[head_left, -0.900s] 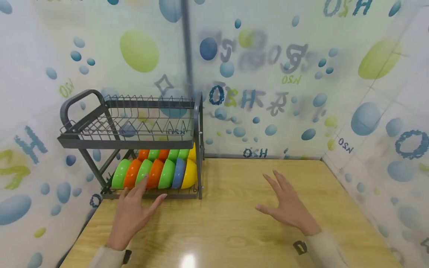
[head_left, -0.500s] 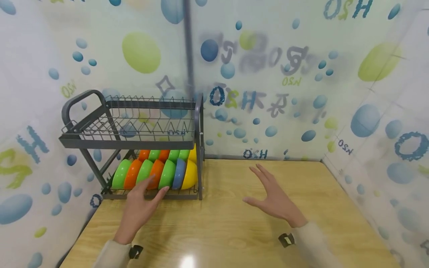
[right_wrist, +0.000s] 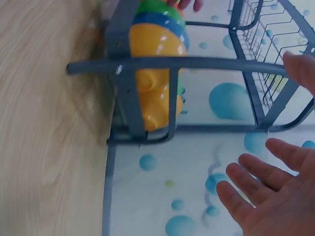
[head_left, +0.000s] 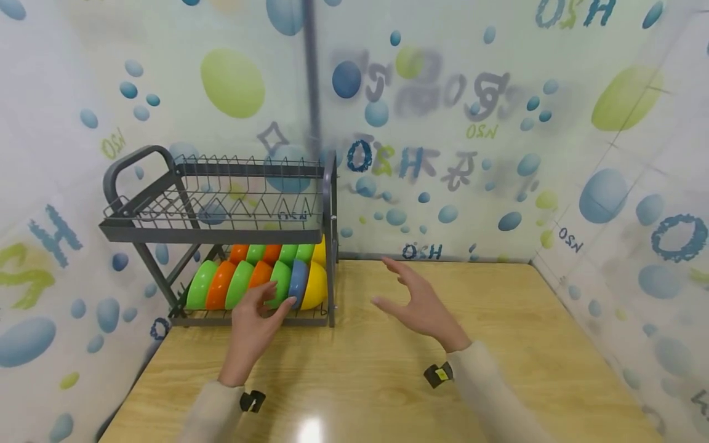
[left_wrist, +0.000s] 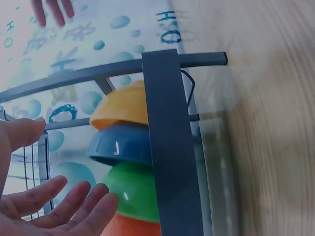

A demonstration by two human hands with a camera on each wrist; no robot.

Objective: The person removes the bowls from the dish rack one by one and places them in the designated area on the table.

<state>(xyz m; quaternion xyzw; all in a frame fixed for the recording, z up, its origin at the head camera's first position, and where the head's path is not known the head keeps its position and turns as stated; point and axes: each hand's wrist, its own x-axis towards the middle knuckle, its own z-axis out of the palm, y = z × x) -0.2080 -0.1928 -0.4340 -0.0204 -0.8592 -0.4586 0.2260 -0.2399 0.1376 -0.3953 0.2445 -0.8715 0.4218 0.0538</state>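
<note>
My left hand (head_left: 256,325) is raised in front of the rack's lower tier, its thumb and fingers parted and holding nothing. In the head view it overlaps an orange bowl (head_left: 260,273) and a green bowl (head_left: 282,280). Beside them stand a blue bowl (head_left: 298,282) and a yellow bowl (head_left: 316,288) at the right end of the row. The left wrist view shows the yellow bowl (left_wrist: 123,108) and blue bowl (left_wrist: 120,145) past my spread fingers. My right hand (head_left: 423,307) hovers right of the rack, fingers extended and thumb apart, with nothing in it.
The dark two-tier dish rack (head_left: 210,236) stands at the back left of the wooden table (head_left: 388,394). Its upper wire tier (head_left: 244,206) is above the bowls. A second row of bowls (head_left: 271,252) sits behind the front one. Patterned walls (head_left: 454,123) enclose the table.
My left hand has moved right along the bowls, from the left part of the row toward the blue and yellow ones. My right hand has moved left and slightly up, closer to the rack.
</note>
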